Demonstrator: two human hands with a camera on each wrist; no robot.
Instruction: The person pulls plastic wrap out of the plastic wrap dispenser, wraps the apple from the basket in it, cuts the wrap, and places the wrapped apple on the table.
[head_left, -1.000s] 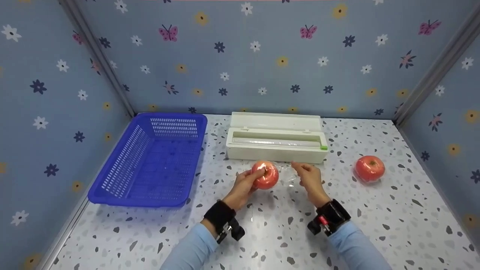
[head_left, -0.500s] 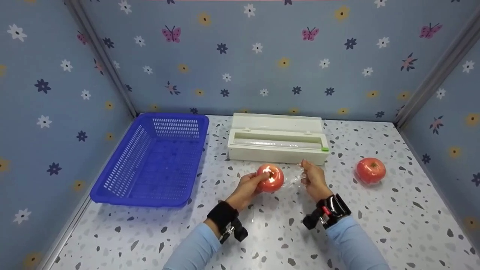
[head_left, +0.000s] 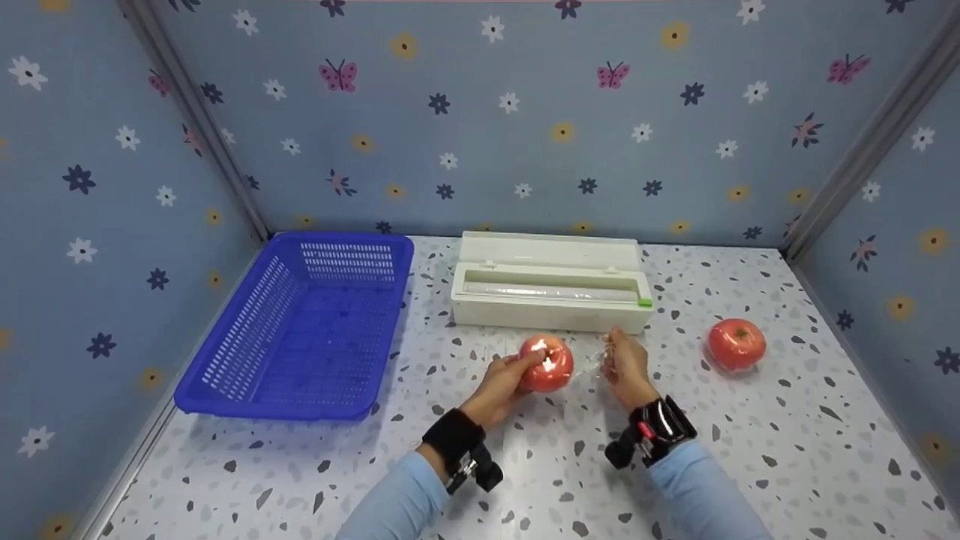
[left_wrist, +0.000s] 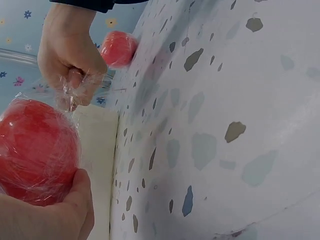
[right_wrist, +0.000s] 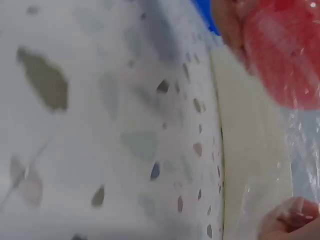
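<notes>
My left hand (head_left: 501, 386) grips a red apple (head_left: 551, 367), its thumb on top near the stem. Clear plastic wrap (left_wrist: 35, 145) covers that apple, and a loose end stretches from it to the right. My right hand (head_left: 627, 367) pinches this gathered end between curled fingers, a short way right of the apple. In the left wrist view the wrap (left_wrist: 70, 92) bunches up in the right hand's fingers. The right wrist view shows the wrap (right_wrist: 305, 145) running taut from the apple down to the right fingers (right_wrist: 290, 217).
Behind the hands stands a white wrap dispenser box (head_left: 551, 315), lid raised, a roll of film (head_left: 551, 291) inside. A blue plastic basket (head_left: 277, 412) is at the left. Another red apple (head_left: 736, 345), shiny as if wrapped, sits on the speckled table (head_left: 757, 480) at the right.
The left hand has shifted slightly right and nearer with the apple. The right hand has moved a little right too, its fingers now curled more closely on the gathered wrap.
</notes>
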